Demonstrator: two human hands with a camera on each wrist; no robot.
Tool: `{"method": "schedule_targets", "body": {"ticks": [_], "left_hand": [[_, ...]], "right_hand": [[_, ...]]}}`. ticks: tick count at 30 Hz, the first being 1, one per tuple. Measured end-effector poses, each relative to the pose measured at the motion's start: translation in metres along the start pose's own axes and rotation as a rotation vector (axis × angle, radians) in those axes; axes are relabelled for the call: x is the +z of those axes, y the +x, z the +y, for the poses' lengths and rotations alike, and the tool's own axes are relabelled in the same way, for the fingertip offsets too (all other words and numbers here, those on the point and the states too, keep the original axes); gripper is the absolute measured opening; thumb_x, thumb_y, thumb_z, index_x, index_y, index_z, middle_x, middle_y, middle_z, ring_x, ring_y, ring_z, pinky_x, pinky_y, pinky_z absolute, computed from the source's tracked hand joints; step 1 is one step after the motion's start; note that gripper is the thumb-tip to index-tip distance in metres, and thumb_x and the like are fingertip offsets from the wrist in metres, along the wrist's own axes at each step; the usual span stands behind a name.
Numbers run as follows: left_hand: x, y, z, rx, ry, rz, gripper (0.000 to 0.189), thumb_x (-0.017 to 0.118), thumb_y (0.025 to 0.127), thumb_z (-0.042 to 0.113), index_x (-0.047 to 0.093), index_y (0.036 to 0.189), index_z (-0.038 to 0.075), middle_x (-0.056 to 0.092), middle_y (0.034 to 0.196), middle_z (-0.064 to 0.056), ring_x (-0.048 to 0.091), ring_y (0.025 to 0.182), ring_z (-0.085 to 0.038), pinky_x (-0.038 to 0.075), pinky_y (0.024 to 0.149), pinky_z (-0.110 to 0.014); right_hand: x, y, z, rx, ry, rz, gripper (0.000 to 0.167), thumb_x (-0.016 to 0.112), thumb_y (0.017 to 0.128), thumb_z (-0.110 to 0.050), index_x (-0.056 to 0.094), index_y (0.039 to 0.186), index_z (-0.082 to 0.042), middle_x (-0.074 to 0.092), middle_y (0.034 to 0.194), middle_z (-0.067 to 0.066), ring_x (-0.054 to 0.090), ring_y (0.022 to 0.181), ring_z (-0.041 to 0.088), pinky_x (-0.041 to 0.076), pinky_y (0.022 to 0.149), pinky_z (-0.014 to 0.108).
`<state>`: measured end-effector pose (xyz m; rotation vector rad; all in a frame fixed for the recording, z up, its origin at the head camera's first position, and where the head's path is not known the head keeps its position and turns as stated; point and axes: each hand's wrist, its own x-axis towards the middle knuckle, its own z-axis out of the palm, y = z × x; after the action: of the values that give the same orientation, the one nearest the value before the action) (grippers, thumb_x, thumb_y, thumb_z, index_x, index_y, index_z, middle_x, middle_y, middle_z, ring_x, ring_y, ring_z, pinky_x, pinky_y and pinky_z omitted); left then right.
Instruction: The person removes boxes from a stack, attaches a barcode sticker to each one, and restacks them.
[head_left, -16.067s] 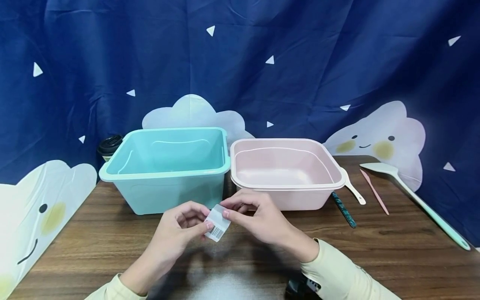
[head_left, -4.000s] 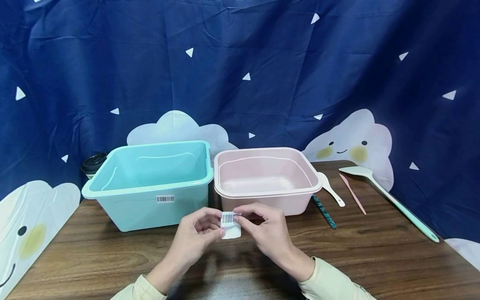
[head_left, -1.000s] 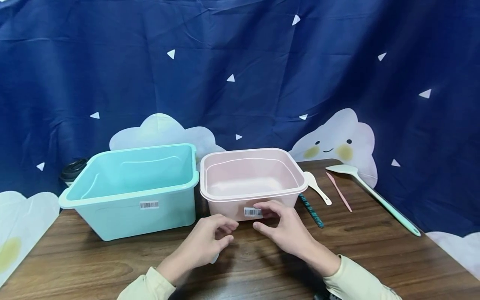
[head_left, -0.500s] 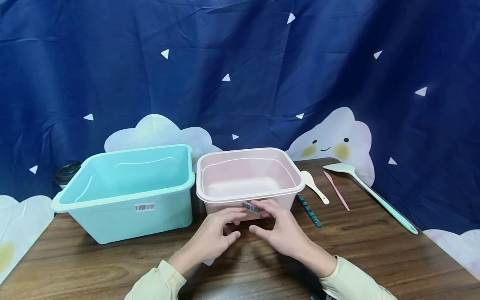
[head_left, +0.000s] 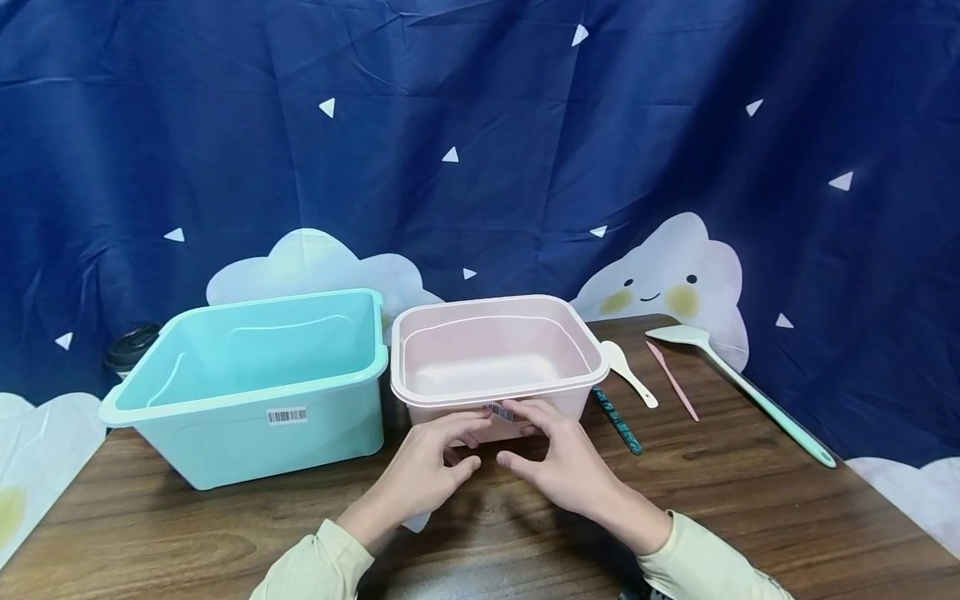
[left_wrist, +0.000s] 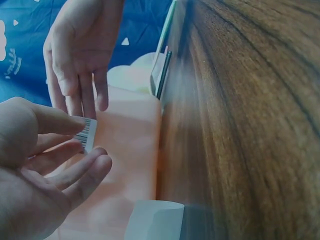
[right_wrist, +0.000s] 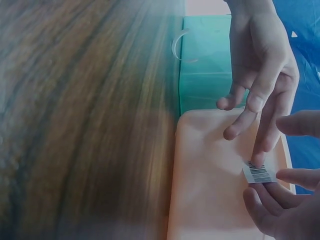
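Observation:
A white barcode sticker [head_left: 498,411] lies slightly tilted on the front wall of the pink basin [head_left: 442,407]. My left hand [head_left: 423,467] touches its left end with extended fingertips, the thumb held apart. At the other end, fingertips of my right hand [head_left: 566,462] rest on the sticker, with its thumb also standing off. In the right wrist view the bars of the sticker [right_wrist: 260,173] show between the two hands' fingers. A curled piece of pale paper [left_wrist: 155,220] is below my left hand, mostly hidden by it in the head view.
To the left stands a teal basin [head_left: 322,437] with a barcode label [head_left: 287,415] on its front. A black-lidded cup [head_left: 133,343] is behind it. Right of the pink basin lie a dark teal patterned strip [head_left: 617,421], a white spoon [head_left: 630,375], a pink stick [head_left: 672,382] and a long-handled spatula [head_left: 765,404].
Earlier both hands pinched the label paper in the air; the sticker is now on the pink basin. Over the last second it shifted slightly upward and tilted, and my left hand reached it.

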<state>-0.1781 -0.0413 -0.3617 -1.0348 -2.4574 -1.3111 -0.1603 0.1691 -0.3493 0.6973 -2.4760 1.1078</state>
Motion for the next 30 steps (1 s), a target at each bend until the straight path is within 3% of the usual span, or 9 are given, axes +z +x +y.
{"method": "schedule_targets", "body": {"ticks": [12,20,30], "left_hand": [[-0.003,0.002,0.0,-0.015,0.001,0.051,0.042,0.071,0.086,-0.006,0.067,0.127,0.004,0.073,0.114,-0.011,0.071,0.093,-0.028,0.061,0.076,-0.034],[-0.001,0.001,0.001,-0.03,-0.015,0.041,0.04,0.07,0.086,-0.006,0.067,0.126,0.001,0.072,0.116,-0.016,0.07,0.093,-0.028,0.061,0.075,-0.033],[0.002,0.002,0.003,-0.034,-0.031,0.039,0.04,0.07,0.085,-0.006,0.066,0.125,-0.003,0.071,0.122,-0.015,0.07,0.091,-0.026,0.062,0.077,-0.037]], "right_hand": [[-0.003,0.002,-0.01,0.079,0.057,-0.017,0.06,0.081,0.082,-0.008,0.06,0.137,-0.003,0.068,0.128,0.014,0.072,0.105,0.032,0.057,0.093,0.047],[-0.002,-0.002,-0.015,0.126,0.12,-0.042,0.061,0.08,0.083,-0.007,0.057,0.139,0.0,0.068,0.127,0.022,0.07,0.11,0.038,0.056,0.095,0.05],[-0.002,-0.004,-0.019,0.184,0.145,-0.017,0.064,0.08,0.083,-0.007,0.055,0.141,-0.001,0.064,0.132,0.026,0.07,0.111,0.037,0.056,0.097,0.039]]}}
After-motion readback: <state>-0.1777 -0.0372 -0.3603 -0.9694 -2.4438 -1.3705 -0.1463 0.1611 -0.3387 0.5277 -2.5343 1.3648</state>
